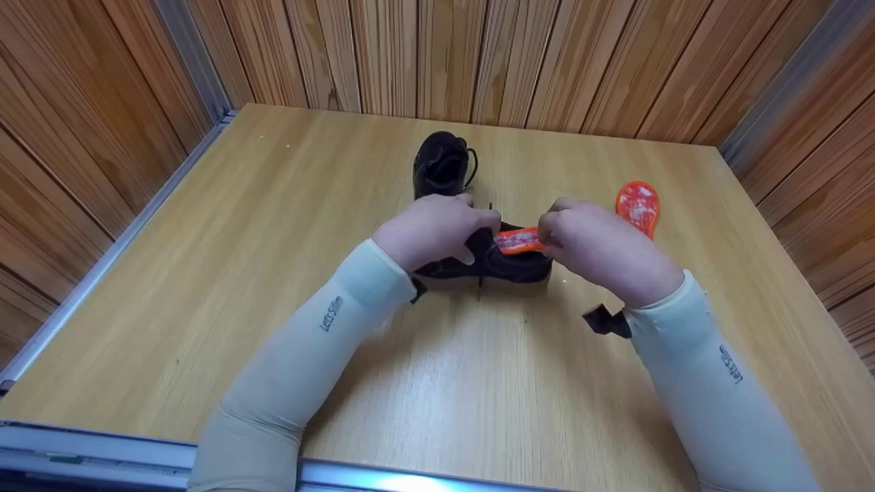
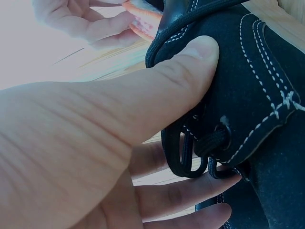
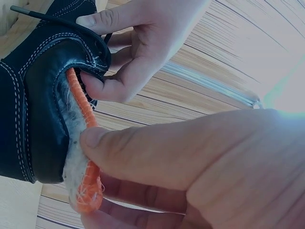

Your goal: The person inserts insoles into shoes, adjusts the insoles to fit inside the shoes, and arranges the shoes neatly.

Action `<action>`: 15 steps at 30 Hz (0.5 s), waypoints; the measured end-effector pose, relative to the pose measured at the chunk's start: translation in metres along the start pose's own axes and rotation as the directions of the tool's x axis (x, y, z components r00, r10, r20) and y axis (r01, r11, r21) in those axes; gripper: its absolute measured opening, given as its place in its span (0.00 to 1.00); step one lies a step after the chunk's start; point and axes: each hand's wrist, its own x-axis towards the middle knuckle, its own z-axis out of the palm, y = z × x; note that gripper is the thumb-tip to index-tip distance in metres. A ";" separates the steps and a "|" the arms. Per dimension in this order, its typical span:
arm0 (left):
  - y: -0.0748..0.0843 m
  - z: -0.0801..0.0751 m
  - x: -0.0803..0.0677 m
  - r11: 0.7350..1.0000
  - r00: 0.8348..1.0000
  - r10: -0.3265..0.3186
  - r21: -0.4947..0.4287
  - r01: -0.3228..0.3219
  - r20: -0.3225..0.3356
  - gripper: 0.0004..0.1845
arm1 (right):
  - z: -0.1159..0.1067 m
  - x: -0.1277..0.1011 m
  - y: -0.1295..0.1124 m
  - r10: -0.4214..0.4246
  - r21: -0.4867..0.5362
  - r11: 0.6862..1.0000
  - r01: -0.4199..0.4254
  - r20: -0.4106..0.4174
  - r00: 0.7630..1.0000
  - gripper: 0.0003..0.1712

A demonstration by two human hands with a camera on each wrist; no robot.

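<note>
A black shoe (image 1: pixel 516 271) with white stitching and black laces lies across the middle of the table. My left hand (image 1: pixel 437 231) holds it at the laced opening; in the left wrist view the thumb (image 2: pixel 190 62) presses on one side of the upper, with the fingers beyond the laces. An orange-edged insole (image 1: pixel 517 240) is partly inside the shoe, its front hidden there. My right hand (image 1: pixel 595 249) pinches the insole's outer end between thumb and fingers. Whitish fuzz covers the insole's underside (image 3: pixel 71 138) in the right wrist view.
Behind my left hand stands a second black shoe (image 1: pixel 441 164), a lace looped at its side. A second orange insole (image 1: pixel 639 205) lies beyond my right hand, partly covered by it. Wood-patterned walls (image 1: pixel 444 61) border the table (image 1: pixel 287 205) at the back and sides.
</note>
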 end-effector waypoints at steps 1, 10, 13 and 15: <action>0.000 0.000 0.000 1.000 1.000 0.000 -0.001 0.000 -0.002 0.29 | 0.000 0.000 0.000 0.004 0.003 1.000 -0.004 0.007 1.000 0.05; 0.000 0.000 0.000 1.000 1.000 -0.008 -0.005 0.008 0.005 0.28 | -0.006 -0.003 0.003 0.065 0.035 0.997 -0.067 0.047 0.997 0.09; 0.000 -0.001 0.000 1.000 1.000 -0.017 -0.009 0.018 0.017 0.29 | -0.008 -0.003 0.002 0.087 0.043 0.995 -0.090 0.062 0.994 0.09; 0.000 -0.001 0.000 1.000 0.999 -0.024 -0.013 0.025 0.026 0.29 | -0.008 -0.002 0.002 0.094 0.044 0.994 -0.097 0.073 0.993 0.09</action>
